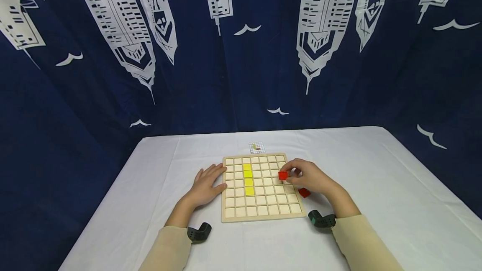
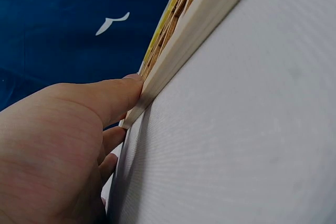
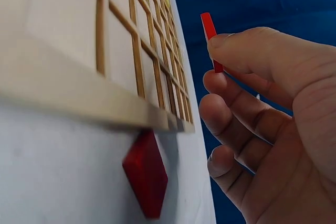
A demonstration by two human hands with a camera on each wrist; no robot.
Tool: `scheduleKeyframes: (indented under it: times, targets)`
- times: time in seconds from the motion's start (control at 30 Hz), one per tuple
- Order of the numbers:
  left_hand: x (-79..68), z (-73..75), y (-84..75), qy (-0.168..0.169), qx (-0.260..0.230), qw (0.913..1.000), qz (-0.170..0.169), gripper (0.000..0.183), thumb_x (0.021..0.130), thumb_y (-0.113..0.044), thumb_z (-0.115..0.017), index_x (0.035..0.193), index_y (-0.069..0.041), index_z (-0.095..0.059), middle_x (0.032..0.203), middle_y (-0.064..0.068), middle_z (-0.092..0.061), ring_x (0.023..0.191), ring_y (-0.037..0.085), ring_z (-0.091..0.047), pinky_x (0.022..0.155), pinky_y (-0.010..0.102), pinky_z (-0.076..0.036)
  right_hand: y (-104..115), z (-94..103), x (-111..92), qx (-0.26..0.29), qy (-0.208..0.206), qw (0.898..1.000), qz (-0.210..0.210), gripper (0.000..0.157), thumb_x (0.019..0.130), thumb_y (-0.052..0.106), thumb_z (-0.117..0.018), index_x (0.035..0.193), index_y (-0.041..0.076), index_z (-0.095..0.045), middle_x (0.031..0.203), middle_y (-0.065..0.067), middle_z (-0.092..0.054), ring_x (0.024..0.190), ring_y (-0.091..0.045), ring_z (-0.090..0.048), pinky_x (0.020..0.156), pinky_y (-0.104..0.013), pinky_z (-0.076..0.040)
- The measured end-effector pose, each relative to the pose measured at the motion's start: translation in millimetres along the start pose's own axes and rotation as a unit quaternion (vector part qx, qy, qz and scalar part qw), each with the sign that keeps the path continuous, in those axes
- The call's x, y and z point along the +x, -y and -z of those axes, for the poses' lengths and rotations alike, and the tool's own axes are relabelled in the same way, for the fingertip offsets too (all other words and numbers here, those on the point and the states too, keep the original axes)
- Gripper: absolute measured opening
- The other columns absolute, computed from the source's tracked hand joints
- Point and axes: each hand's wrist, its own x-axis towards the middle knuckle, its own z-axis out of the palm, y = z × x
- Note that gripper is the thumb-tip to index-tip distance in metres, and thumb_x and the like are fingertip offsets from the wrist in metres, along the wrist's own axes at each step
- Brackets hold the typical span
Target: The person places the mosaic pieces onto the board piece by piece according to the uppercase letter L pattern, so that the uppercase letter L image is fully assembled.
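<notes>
A wooden grid board (image 1: 263,216) with pale square cells lies on the table, and several yellow tiles (image 1: 247,174) form one column in it. My right hand (image 1: 310,177) pinches a red square tile (image 1: 283,175) between thumb and fingers, above the board's right part. In the right wrist view that tile (image 3: 212,40) is seen edge-on, raised off the grid. More red (image 1: 304,193) lies on the cloth against the board's right edge; whether it is one tile or a stack, I cannot tell. My left hand (image 1: 205,187) touches the board's left edge, its fingers mostly straight.
A small card (image 1: 257,148) with a printed grid pattern lies just behind the board. White cloth (image 1: 339,149) covers the table. A dark blue curtain (image 1: 226,95) with printed buildings hangs behind it. Each wrist carries a black camera device (image 1: 199,232).
</notes>
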Motion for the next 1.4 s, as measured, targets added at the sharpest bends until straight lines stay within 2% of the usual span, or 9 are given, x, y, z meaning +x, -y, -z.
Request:
scheduleKeyframes:
  times: [0.2, 0.43, 0.83, 1.1, 1.4]
  targets:
    - [-0.3, 0.6, 0.1, 0.001, -0.004, 1.0000, 0.000, 0.057, 0.096, -0.029, -0.063, 0.149, -0.013, -0.047, 0.163, 0.010, -0.035, 0.155, 0.032, -0.021, 0.125, 0.061, -0.002, 4, -7.6, 2, -0.009, 0.003, 1.000, 0.026, 0.024, 0.086, 0.008, -0.073, 0.109, 0.014, -0.070, 0.101, -0.002, -0.065, 0.087, -0.017, -0.054, 0.073, -0.024, -0.046]
    - [0.1, 1.1, -0.3, 0.003, -0.006, 1.0000, -0.003, 0.058, 0.096, -0.029, -0.062, 0.149, -0.013, -0.046, 0.163, 0.009, -0.034, 0.155, 0.032, -0.021, 0.125, 0.061, -0.001, 12, -18.8, 4, -0.001, 0.014, 0.999, 0.029, 0.026, 0.085, 0.007, -0.075, 0.109, 0.015, -0.070, 0.100, -0.003, -0.063, 0.083, -0.016, -0.052, 0.069, -0.021, -0.045]
    - [0.1, 0.3, 0.9, 0.000, -0.008, 1.0000, -0.006, 0.058, 0.096, -0.029, -0.063, 0.149, -0.013, -0.047, 0.163, 0.009, -0.035, 0.155, 0.032, -0.021, 0.125, 0.061, -0.001, 25, -34.9, 4, 0.001, 0.034, 0.997, 0.065, 0.025, 0.085, 0.009, -0.077, 0.109, 0.014, -0.070, 0.098, -0.002, -0.064, 0.081, -0.013, -0.053, 0.070, -0.018, -0.047]
    - [0.5, -0.3, 1.0, -0.002, -0.007, 1.0000, -0.005, 0.058, 0.096, -0.029, -0.063, 0.149, -0.013, -0.047, 0.162, 0.009, -0.035, 0.155, 0.032, -0.022, 0.125, 0.061, -0.002, 28, -49.0, 8, -0.020, 0.032, 0.996, 0.083, 0.020, 0.085, 0.012, -0.079, 0.104, 0.015, -0.072, 0.095, 0.001, -0.065, 0.078, -0.011, -0.051, 0.068, -0.017, -0.044]
    - [0.6, -0.4, 0.9, -0.001, -0.004, 1.0000, -0.004, 0.058, 0.096, -0.030, -0.064, 0.149, -0.014, -0.047, 0.163, 0.009, -0.035, 0.155, 0.032, -0.022, 0.125, 0.061, -0.002, 29, -55.3, 8, -0.029, 0.020, 0.995, 0.092, 0.022, 0.084, 0.011, -0.078, 0.104, 0.015, -0.072, 0.090, -0.001, -0.061, 0.072, -0.009, -0.048, 0.064, -0.018, -0.042]
